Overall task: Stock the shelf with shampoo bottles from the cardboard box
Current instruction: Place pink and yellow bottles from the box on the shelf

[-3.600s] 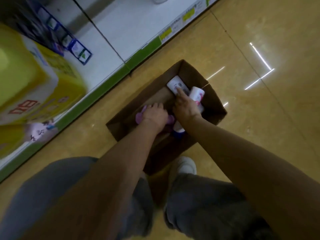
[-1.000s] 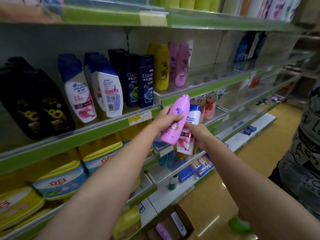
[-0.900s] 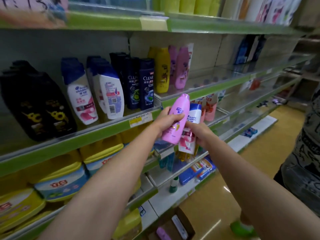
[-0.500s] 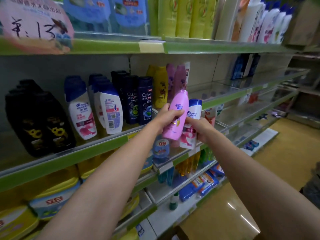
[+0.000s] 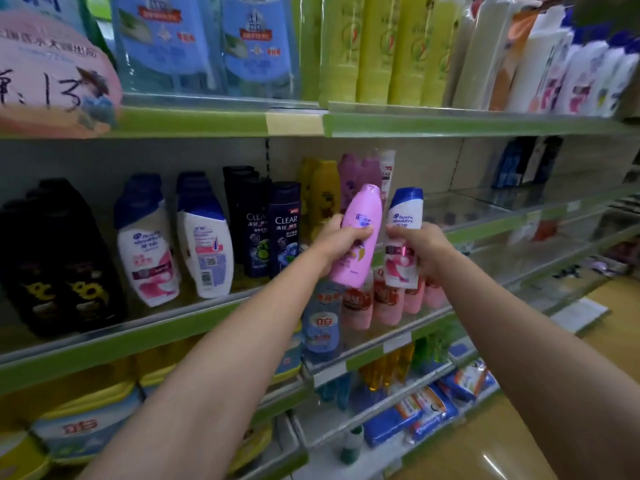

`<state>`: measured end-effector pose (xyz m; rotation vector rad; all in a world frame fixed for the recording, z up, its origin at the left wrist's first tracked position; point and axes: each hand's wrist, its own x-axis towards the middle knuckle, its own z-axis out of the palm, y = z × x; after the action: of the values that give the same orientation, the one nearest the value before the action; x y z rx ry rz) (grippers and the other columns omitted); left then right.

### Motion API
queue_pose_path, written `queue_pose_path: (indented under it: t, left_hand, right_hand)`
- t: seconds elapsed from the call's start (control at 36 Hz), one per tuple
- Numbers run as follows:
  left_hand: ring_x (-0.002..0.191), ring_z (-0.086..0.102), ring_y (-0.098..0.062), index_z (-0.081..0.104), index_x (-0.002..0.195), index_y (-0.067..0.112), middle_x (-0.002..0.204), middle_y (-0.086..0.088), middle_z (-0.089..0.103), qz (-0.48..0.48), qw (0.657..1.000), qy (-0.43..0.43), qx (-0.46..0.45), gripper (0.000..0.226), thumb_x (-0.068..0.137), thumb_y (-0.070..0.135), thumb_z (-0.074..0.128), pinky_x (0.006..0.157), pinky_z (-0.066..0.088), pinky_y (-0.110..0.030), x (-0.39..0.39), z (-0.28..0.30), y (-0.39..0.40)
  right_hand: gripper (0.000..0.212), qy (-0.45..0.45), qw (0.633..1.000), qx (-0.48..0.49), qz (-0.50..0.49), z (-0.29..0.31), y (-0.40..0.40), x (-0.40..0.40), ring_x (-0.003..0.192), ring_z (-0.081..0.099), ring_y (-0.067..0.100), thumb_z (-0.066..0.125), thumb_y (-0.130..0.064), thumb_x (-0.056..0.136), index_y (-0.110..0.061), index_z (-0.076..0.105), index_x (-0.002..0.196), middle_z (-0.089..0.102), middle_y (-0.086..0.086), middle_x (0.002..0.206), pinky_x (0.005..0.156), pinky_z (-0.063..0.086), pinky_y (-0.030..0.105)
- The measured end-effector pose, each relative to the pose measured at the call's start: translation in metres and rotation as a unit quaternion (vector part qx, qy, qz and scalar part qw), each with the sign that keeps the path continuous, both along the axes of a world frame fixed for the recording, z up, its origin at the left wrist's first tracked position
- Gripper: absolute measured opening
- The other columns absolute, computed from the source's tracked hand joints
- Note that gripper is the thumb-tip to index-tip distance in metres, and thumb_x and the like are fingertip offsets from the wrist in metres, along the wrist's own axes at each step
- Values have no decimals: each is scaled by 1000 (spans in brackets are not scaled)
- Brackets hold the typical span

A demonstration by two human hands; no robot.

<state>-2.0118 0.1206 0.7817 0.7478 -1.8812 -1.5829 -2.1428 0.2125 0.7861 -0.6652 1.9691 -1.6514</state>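
left hand (image 5: 341, 239) gripping pink bottle (image 5: 358, 237)

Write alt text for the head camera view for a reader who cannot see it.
A person's left hand grips a pink shampoo bottle and the right hand a white, blue-capped bottle, both held up before a green-edged store shelf. Dark blue, yellow and pink bottles stand on it; its right part is bare.

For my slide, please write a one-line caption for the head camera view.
Left hand holds a pink shampoo bottle, right hand a white Head & Shoulders bottle, before the green-edged shelf.
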Motion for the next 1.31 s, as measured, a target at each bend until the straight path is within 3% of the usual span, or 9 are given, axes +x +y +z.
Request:
queue_pose_path:
  t: [0.06,0.17,0.25,0.42,0.72,0.89,1.19,1.25,1.31]
  left_hand:
    - [58,56,-12,50,110,11,81,-4,62,-1,1000,1,2,32,85,21,66,45,44,-19,-9,3,-1]
    - [88,65,-26,49,118,7,105,-13,65,-1,1000,11,16,41,83,16,68,75,55,-37,-29,6,-3]
    - [97,65,-29,49,118,8,109,-13,65,7,1000,15,17,42,83,16,69,83,55,-41,-43,7,-6]
    - [91,66,-25,49,117,10,107,-11,65,20,999,27,22,42,81,15,69,78,55,-39,-62,7,-10]
    - [95,65,-28,48,118,10,110,-12,64,25,999,34,26,41,82,13,69,82,55,-40,-55,8,-9]
    - [99,63,-30,48,117,13,114,-14,63,10,1000,24,13,40,82,9,67,86,53,-44,-20,4,-1]
    - [95,63,-29,48,115,13,110,-13,63,11,999,31,16,39,82,7,68,88,52,-44,77,-2,6]
    - [94,63,-28,49,113,15,109,-12,63,17,999,32,22,37,82,7,68,87,53,-44,95,-5,6]
    - [93,63,-27,49,111,17,106,-10,64,25,999,27,18,35,82,9,67,86,53,-43,112,-7,6]
  right_hand:
    - [24,-2,1000,-5,-8,3,-4,-12,67,61,26,76,-16,77,-5,57,87,65,15,84,82,54,46]
    - [28,9,1000,-3,-11,6,-9,-39,66,63,24,74,-20,79,-5,56,95,65,13,82,79,55,42]
    - [26,13,1000,2,7,10,-13,-54,79,67,30,73,-23,80,-8,55,91,67,14,87,83,55,46]
    - [22,-7,998,-19,58,17,-24,-66,71,64,24,70,-18,83,-7,55,94,66,12,84,78,55,41]
    - [36,-15,996,-27,83,13,-34,-55,84,66,31,70,-16,81,-1,56,111,68,14,92,87,53,49]
    - [37,-11,996,-31,87,7,-26,-22,72,64,25,72,-14,80,-2,57,111,67,15,92,77,55,41]
    - [41,-9,993,-33,111,-5,-8,74,88,68,35,73,-16,78,-1,59,114,70,19,100,85,54,50]
    - [37,-6,992,-37,120,-7,-8,93,79,68,31,72,-16,80,-1,60,112,70,17,96,78,57,44]
    - [32,-7,990,-42,133,-7,-10,111,66,66,22,69,-13,82,0,60,111,69,13,87,60,58,32]
